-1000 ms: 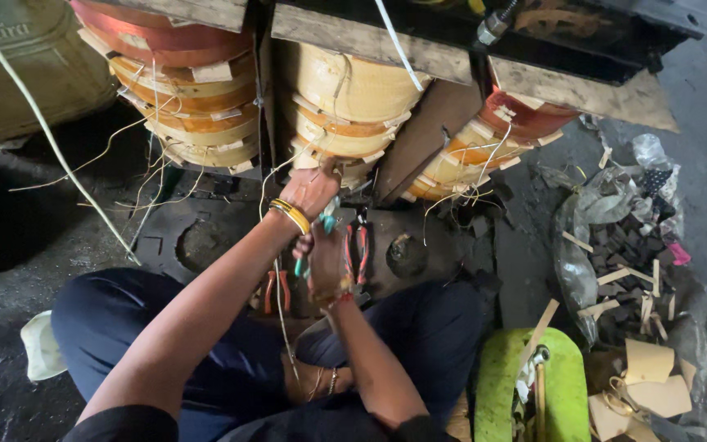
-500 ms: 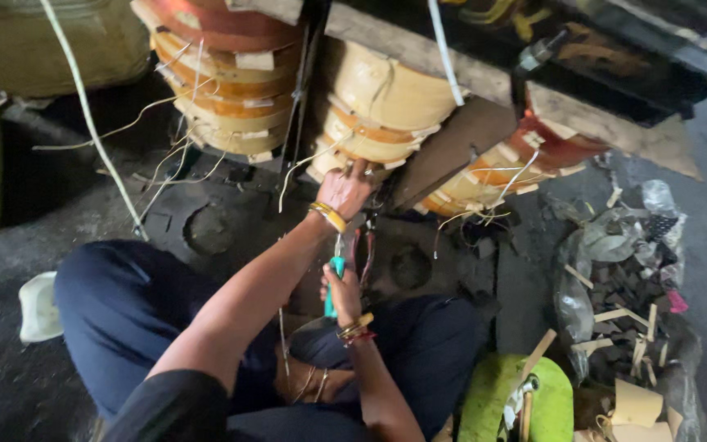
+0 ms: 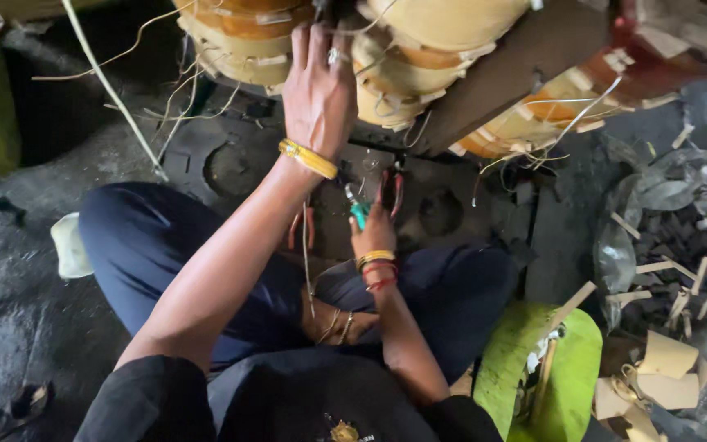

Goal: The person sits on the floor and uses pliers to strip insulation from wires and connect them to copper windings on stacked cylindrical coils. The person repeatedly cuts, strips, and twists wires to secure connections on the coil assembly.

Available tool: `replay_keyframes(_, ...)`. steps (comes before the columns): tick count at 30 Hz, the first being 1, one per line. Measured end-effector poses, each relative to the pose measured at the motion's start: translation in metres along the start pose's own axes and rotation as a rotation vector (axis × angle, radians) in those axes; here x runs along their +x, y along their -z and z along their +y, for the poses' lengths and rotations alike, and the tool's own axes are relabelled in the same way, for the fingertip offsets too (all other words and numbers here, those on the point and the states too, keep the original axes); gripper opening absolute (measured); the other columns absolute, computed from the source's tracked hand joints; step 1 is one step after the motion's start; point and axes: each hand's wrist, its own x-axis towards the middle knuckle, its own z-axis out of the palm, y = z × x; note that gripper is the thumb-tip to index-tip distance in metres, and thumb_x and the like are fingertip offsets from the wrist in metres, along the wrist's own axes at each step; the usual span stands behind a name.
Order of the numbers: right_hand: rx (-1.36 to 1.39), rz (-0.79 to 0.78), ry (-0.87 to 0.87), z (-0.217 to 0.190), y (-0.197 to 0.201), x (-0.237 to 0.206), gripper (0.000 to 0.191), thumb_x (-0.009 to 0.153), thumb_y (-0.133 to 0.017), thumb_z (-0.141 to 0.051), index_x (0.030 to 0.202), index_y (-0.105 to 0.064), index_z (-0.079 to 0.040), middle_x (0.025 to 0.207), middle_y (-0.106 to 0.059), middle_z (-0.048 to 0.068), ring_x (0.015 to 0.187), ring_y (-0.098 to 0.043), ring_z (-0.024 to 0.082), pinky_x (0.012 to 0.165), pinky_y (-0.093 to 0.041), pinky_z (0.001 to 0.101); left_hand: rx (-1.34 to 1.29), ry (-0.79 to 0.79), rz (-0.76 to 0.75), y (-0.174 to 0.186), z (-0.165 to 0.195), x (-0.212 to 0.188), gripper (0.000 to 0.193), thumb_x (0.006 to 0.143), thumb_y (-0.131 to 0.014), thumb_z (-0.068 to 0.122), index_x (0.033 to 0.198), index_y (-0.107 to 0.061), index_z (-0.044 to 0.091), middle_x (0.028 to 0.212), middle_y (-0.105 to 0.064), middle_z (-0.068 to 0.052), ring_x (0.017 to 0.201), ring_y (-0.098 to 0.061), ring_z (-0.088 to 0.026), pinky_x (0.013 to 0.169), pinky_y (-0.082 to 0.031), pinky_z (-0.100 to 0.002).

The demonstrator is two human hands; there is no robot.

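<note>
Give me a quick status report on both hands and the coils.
Left hand flat against the wound coils, fingers spread. Right hand lower, gripping teal-handled pliers. Loose wires hang around the coils; dark board leans across them.

The large wound coils wrapped in yellow and orange tape (image 3: 419, 49) are cut off by the top edge. The left hand (image 3: 318, 86) lies across them, its fingertips out of view in the gap. The teal-handled hand tool (image 3: 359, 211) in the right hand (image 3: 376, 233) is mostly covered; its type cannot be determined.
</note>
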Motion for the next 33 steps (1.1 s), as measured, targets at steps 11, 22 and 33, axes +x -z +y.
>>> replay_keyframes(11,0.104,-0.239,0.284,-0.003,-0.018,-0.020,0.054,0.077,-0.087,-0.026,0.117,-0.057,-0.005,0.112,-0.062,0.020,0.104,-0.060,0.043,0.088,-0.049,0.0513,-0.015,-0.068,-0.108,-0.028,-0.016,-0.008,0.019,0.087,-0.067,0.009,0.103,-0.072,0.000,0.121,-0.062,-0.027,0.117,-0.053,-0.044,0.094,-0.047,-0.049)
replay_keyframes(22,-0.454,-0.610,0.841,0.041,0.022,0.005,0.014,0.076,-0.072,-0.011,0.087,-0.076,-0.017,0.099,-0.069,0.005,0.107,-0.066,0.029,0.096,-0.050,0.0478,-0.163,-0.046,-0.268,-0.013,-0.028,0.004,0.018,0.087,-0.073,0.017,0.104,-0.076,0.011,0.100,-0.069,-0.015,0.102,-0.062,-0.035,0.090,-0.047,-0.053)
replay_keyframes(33,-0.292,-0.473,0.833,0.073,0.084,0.009,0.032,0.076,-0.066,-0.023,0.104,-0.070,-0.007,0.107,-0.068,0.014,0.099,-0.067,0.033,0.086,-0.052,0.0469,-0.619,0.126,-0.246,-0.029,-0.014,0.009,0.017,0.091,-0.075,0.011,0.106,-0.072,0.002,0.091,-0.069,-0.025,0.084,-0.068,-0.042,0.074,-0.054,-0.048)
